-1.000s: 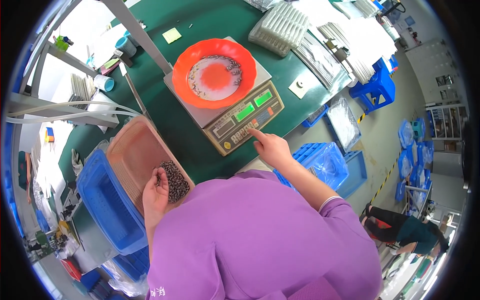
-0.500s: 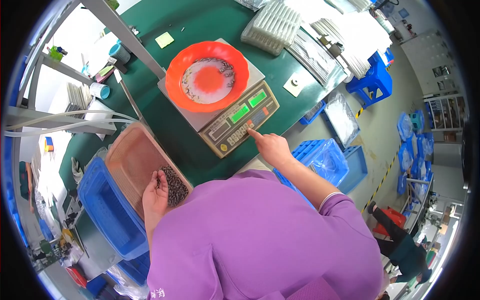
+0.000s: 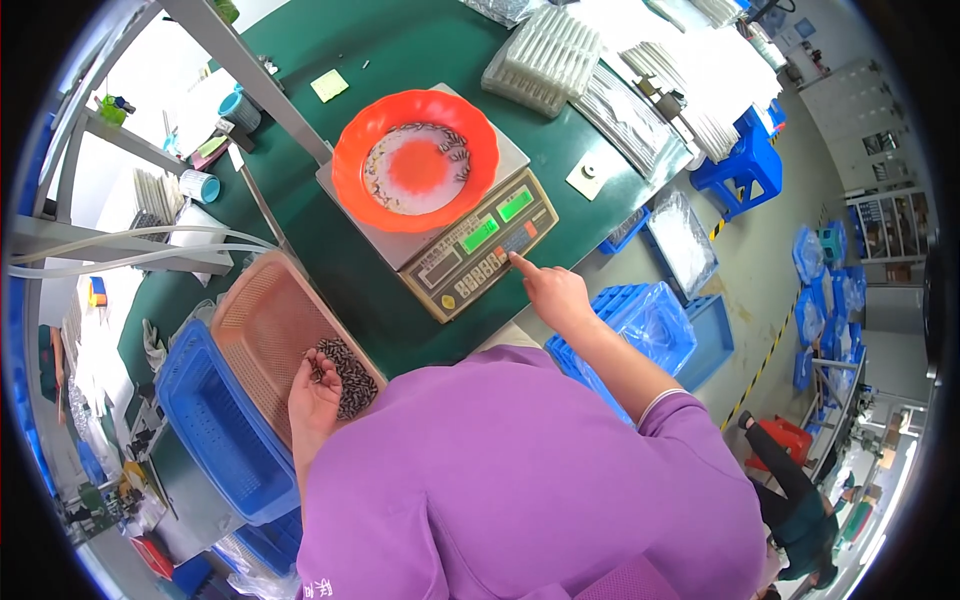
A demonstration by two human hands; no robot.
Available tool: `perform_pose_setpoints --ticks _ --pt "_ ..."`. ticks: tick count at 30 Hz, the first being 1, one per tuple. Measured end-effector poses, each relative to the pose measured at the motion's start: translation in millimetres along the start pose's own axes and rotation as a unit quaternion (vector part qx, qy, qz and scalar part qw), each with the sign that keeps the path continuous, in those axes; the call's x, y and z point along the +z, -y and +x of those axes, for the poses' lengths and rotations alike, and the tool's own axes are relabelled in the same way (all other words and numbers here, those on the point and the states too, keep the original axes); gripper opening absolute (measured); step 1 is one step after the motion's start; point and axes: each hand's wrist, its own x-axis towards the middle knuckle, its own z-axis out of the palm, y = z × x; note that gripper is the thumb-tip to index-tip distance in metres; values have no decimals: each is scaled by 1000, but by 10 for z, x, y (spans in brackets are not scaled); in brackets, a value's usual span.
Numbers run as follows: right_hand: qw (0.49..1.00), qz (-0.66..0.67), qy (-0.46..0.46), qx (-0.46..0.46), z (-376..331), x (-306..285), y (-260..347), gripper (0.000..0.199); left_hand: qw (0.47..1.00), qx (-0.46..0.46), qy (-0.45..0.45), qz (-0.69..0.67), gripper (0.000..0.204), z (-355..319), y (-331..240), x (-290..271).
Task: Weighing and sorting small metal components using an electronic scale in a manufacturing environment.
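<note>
My right hand [image 3: 557, 297] has its index finger stretched to the front edge of a digital scale [image 3: 435, 307], at the right end of the keypad, the other fingers curled and holding nothing. On the scale's plate sits a scalloped red bowl [image 3: 346, 170] with a pale inside and several small metal parts [image 3: 455, 150] along its far right side. At the lower left, my left hand [image 3: 314, 400] is palm up over a pink perforated basket [image 3: 262, 315], fingers curled around a few small metal parts. Beside it, more small dark metal parts [image 3: 352, 385] are heaped in the basket's near end.
A blue basket [image 3: 215, 440] stands left of the pink one. Clear plastic trays [image 3: 545, 60] are stacked at the green table's [image 3: 420, 45] far side. A metal frame post [image 3: 245, 75] rises behind the scale. Blue crates [image 3: 640, 335] stand beyond the right edge, and a person [image 3: 800, 520] is at the far right.
My right fingertip has shifted right along the scale's keypad edge. My left hand has moved slightly over the basket, its fingers still curled. The bowl stays on the scale.
</note>
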Motion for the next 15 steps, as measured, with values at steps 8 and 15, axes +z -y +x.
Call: perform_pose_setpoints --ticks 8,15 --pt "998 32 -59 -2 30 -2 0 15 997 48 -44 35 26 -55 51 29" --pt "981 -28 129 145 10 125 -263 33 995 93 -40 20 18 -74 66 -87"
